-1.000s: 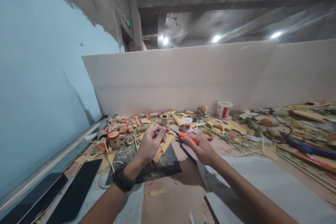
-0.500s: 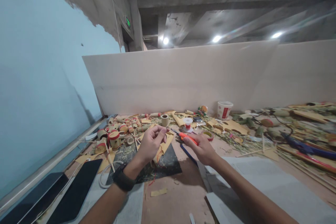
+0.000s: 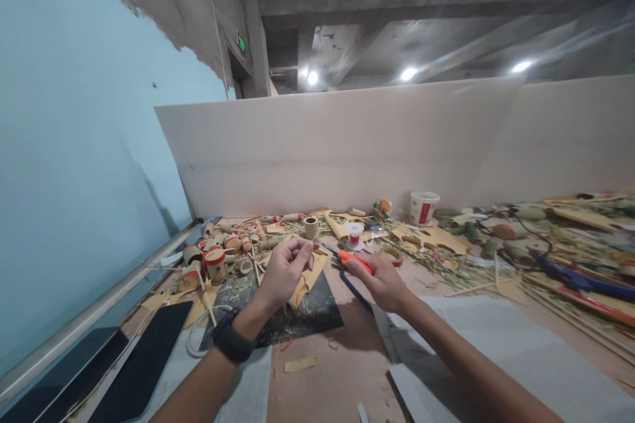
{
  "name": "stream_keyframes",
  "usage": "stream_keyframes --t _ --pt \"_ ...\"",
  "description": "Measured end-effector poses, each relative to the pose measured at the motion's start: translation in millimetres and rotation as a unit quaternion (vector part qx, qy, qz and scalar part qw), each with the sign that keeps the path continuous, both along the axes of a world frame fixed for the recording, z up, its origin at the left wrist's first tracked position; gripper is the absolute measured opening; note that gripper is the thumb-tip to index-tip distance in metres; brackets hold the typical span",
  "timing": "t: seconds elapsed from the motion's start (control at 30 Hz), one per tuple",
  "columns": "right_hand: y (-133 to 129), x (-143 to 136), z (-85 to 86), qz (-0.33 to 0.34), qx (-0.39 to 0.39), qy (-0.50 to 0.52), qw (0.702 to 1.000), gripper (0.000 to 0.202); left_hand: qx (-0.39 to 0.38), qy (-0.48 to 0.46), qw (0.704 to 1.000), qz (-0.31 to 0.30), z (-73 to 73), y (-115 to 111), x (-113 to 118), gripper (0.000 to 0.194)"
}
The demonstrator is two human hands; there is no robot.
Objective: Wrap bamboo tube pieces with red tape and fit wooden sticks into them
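1. Head view: the orange-handled tool has a bright handle and a slim dark tip that points leftward toward the left hand; it is held above the worktop, near the black mat
2. White cup with a red patch stands upright near the pale panel, its contents hidden; the small tan tube stands upright beyond the left hand, its open top dark inside
3. Right hand is wrapped around the handle, its forearm reaching in from the lower right
4. Left hand has bent fingers near the thumb, wrist in a black band; whether it pinches anything, I cannot tell
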State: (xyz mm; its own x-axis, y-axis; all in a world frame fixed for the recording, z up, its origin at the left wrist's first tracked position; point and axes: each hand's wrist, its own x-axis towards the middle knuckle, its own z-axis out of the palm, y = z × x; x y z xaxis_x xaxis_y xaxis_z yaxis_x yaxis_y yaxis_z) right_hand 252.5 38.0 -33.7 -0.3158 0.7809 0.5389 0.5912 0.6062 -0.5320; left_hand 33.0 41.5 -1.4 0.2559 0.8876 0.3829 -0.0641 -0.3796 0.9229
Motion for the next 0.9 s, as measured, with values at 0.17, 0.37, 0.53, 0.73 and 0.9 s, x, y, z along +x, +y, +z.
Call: stream_keyframes --t 0.17,0.37,0.53,0.73,0.9 --pt "-1.0 0.2 1.4 -0.003 0.0 -0.002 1.0 0.054 0.004 0.003 1.0 0.004 -0.6 -0.1 -0.4 0.042" --pt "-1.7 0.3 2.4 -0.002 0.003 -0.005 1.0 0.052 -0.011 -0.002 1.0 -0.002 -4.0 1.9 -1.2 0.04" --pt "-1.7 0.6 2.1 -0.003 0.006 -0.004 1.0 0.053 -0.011 0.0 1.0 0.0 -5.6 3.7 -1.3 0.041" --pt "-1.4 0.8 1.9 -0.002 0.01 -0.006 1.0 0.052 -0.02 0.0 1.0 -0.001 -5.0 2.8 -1.2 0.042" --pt "-0.8 1.2 1.2 -0.006 0.008 -0.002 1.0 0.053 -0.014 0.001 1.0 0.001 -5.4 2.8 -1.1 0.042"
